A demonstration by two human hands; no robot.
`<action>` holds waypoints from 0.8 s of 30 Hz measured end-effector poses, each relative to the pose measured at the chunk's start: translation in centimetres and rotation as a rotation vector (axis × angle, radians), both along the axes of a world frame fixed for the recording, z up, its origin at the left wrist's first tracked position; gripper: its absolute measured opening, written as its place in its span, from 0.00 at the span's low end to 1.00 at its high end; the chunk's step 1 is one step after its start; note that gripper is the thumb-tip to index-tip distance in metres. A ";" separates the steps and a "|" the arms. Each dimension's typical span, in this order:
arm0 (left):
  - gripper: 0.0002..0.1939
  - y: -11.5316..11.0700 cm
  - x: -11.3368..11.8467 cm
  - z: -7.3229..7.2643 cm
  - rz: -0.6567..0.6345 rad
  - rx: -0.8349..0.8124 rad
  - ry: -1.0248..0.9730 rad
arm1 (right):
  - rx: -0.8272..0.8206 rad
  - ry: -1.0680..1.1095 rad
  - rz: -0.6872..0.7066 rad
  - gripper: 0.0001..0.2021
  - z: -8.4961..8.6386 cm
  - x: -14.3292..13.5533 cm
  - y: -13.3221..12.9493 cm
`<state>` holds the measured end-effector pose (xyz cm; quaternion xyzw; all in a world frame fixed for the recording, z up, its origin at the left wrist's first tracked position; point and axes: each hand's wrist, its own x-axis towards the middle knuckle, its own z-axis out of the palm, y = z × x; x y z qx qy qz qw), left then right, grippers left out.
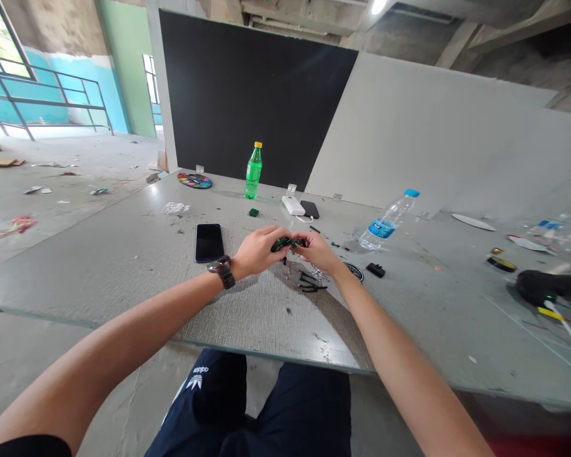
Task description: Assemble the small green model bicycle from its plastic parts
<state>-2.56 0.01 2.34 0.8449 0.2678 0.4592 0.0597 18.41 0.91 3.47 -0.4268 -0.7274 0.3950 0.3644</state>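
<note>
My left hand (261, 249) is closed around a small dark green plastic piece (282, 244), held a little above the table. My right hand (318, 251) pinches the piece's other end with thumb and fingertips. My fingers cover much of it, so its exact kind is hidden. Just below my hands lie several thin black rods (310, 283). A spoked wheel (353, 271) rests by my right wrist, partly hidden, with a black block-like part (375, 270) beside it. A small dark green block (254, 212) sits beyond my left hand.
A phone (209, 242) lies left of my left hand. Further back are a green bottle (253, 174), a white power bank (292, 205) and a paint palette (195, 181). A clear water bottle (385, 225) stands to the right, tape (501, 263) beyond it.
</note>
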 end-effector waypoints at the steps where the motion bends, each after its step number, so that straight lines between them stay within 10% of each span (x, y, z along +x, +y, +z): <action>1: 0.08 0.0 0.0 0.0 -0.004 -0.003 -0.002 | -0.001 -0.002 0.008 0.15 0.0 0.0 0.0; 24: 0.09 0.1 0.4 -0.3 -0.038 -0.064 -0.142 | 0.255 -0.278 0.028 0.16 -0.6 -0.1 0.8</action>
